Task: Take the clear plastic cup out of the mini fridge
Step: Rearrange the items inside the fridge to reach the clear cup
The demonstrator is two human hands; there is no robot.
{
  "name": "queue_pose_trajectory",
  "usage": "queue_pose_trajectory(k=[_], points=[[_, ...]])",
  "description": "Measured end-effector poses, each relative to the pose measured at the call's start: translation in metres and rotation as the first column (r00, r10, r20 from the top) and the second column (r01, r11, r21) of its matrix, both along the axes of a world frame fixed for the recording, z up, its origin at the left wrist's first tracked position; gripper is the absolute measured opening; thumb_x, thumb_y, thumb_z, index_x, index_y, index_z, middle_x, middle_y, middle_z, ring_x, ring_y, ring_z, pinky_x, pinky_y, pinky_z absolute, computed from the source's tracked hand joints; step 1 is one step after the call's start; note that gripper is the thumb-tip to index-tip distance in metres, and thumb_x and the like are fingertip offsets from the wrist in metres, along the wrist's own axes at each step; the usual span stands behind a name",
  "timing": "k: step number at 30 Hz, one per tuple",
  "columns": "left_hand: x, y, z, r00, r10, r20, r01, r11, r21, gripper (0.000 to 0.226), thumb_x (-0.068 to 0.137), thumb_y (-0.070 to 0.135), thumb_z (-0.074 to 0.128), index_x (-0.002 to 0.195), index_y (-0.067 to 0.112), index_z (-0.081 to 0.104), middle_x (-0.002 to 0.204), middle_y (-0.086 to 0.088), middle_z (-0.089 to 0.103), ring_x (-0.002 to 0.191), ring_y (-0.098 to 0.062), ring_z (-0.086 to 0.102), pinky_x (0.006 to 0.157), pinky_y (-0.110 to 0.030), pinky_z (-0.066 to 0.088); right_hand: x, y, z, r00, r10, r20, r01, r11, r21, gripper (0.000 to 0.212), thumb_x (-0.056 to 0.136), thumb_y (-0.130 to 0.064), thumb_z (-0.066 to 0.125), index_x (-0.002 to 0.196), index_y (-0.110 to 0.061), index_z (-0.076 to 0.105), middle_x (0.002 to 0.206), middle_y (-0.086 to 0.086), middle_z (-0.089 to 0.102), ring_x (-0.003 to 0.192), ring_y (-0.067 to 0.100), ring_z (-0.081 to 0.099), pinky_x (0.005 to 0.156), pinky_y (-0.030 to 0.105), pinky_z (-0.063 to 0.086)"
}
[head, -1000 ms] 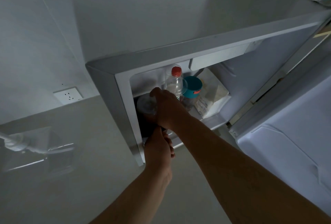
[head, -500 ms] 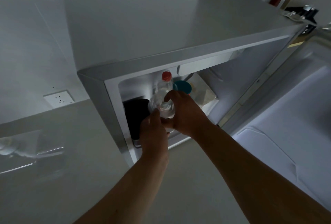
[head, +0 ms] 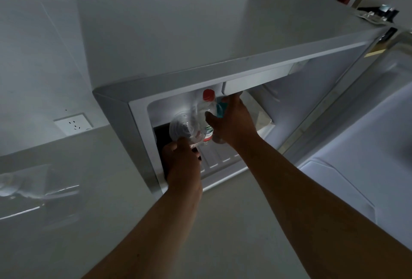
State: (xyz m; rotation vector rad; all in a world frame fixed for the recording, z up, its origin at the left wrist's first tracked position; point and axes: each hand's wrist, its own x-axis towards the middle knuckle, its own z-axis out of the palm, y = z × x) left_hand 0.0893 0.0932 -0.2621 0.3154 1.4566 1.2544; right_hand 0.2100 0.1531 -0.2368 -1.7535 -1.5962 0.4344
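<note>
The mini fridge [head: 133,104] stands open, its door [head: 367,133] swung out to the right. My left hand [head: 184,160] grips the clear plastic cup [head: 184,126] from below at the fridge's front opening, rim tilted toward me. My right hand [head: 233,122] is off the cup, farther inside over the shelf, fingers apart. Its thumb touches a clear water bottle with a red cap [head: 208,100] that stands just behind the cup.
A teal-lidded container [head: 220,109] shows behind my right hand, with a pale bag [head: 263,118] to its right. A dark block [head: 161,136] fills the fridge's left side. The white shelf [head: 218,160] lies below. A wall socket [head: 74,123] is at left.
Both hands were on the cup half a second ago. Since then my right hand has let go and moved right, deeper into the fridge, while my left hand has drawn the cup left and outward.
</note>
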Motion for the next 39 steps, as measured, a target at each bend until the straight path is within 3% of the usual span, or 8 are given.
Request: queue_pose_trajectory(k=[5,10,16,21,27,30,36,39], points=[[0.001,-0.002,0.000,0.999,0.031,-0.024,-0.032,0.999,-0.011,0.032,0.106,0.028,0.050,0.131,0.010,0.059,0.091,-0.003,0.070,0.083,-0.020,0.071,0.085,-0.042,0.059,-0.013,0.031,0.000,0.988,0.009,0.157,0.012,0.992,-0.128,0.078,0.082,-0.059,0.080,0.138,-0.010,0.057,0.130,0.016,0.067,0.124,0.034,0.062,0.105,0.042,0.051],[0.000,-0.001,0.002,0.996,0.043,-0.072,-0.045,0.999,-0.020,0.017,0.107,0.026,0.049,0.120,0.018,0.057,0.075,0.001,0.062,0.068,-0.016,0.062,0.083,-0.041,0.057,-0.020,0.036,0.000,0.964,-0.010,0.266,0.040,0.993,-0.107,0.065,0.091,-0.057,0.071,0.136,-0.011,0.060,0.121,0.021,0.069,0.123,0.038,0.057,0.099,0.042,0.048],[-0.002,-0.001,0.005,0.996,0.043,-0.074,-0.046,0.998,-0.041,0.010,0.105,0.025,0.051,0.112,0.020,0.056,0.070,0.001,0.060,0.061,-0.014,0.058,0.067,-0.033,0.052,-0.019,0.025,0.002,0.988,-0.101,0.115,0.103,0.995,-0.009,0.060,0.084,-0.053,0.078,0.115,-0.003,0.067,0.110,0.017,0.072,0.113,0.035,0.062,0.096,0.045,0.053],[-0.001,-0.001,0.000,0.995,0.006,-0.102,-0.010,0.999,-0.045,0.008,0.104,0.027,0.052,0.099,0.025,0.057,0.073,0.001,0.064,0.066,-0.018,0.062,0.086,-0.043,0.058,-0.009,0.007,0.002,0.987,-0.120,-0.104,0.128,0.989,0.074,0.059,0.080,-0.046,0.085,0.120,-0.010,0.060,0.108,0.007,0.074,0.099,0.026,0.071,0.088,0.044,0.059],[-0.003,-0.003,-0.004,0.982,-0.088,-0.165,0.086,0.996,-0.017,0.027,0.102,0.035,0.057,0.125,0.021,0.057,0.111,-0.009,0.072,0.099,-0.026,0.072,0.101,-0.050,0.055,0.006,-0.021,0.006,0.975,-0.021,-0.219,0.065,0.979,0.193,0.069,0.081,-0.045,0.085,0.135,-0.020,0.051,0.123,-0.005,0.069,0.111,0.013,0.069,0.092,0.029,0.060],[-0.004,-0.003,-0.004,0.970,-0.133,-0.204,0.134,0.991,-0.011,0.034,0.102,0.036,0.057,0.130,0.017,0.058,0.120,-0.011,0.071,0.108,-0.029,0.070,0.103,-0.052,0.054,0.012,-0.037,0.006,0.965,0.003,-0.262,0.051,0.979,0.198,0.067,0.082,-0.040,0.088,0.134,-0.022,0.050,0.122,-0.008,0.067,0.109,0.007,0.067,0.089,0.016,0.057],[-0.004,-0.006,0.004,0.964,-0.155,-0.214,0.163,0.986,0.018,0.038,0.101,0.043,0.059,0.129,0.016,0.059,0.119,-0.010,0.072,0.109,-0.030,0.070,0.103,-0.050,0.054,0.020,-0.058,0.006,0.904,-0.002,-0.427,0.072,0.987,0.147,0.058,0.079,-0.038,0.089,0.121,-0.028,0.050,0.108,-0.012,0.066,0.097,-0.001,0.069,0.073,0.012,0.056],[-0.004,-0.009,0.009,0.951,-0.179,-0.251,0.196,0.980,0.046,0.016,0.101,0.041,0.060,0.110,0.028,0.060,0.116,-0.009,0.072,0.108,-0.029,0.069,0.101,-0.050,0.054,0.023,-0.070,0.004,0.848,0.028,-0.529,0.050,0.990,0.132,0.064,0.073,-0.050,0.084,0.123,-0.028,0.052,0.111,-0.011,0.068,0.099,0.002,0.072,0.070,0.014,0.058]])
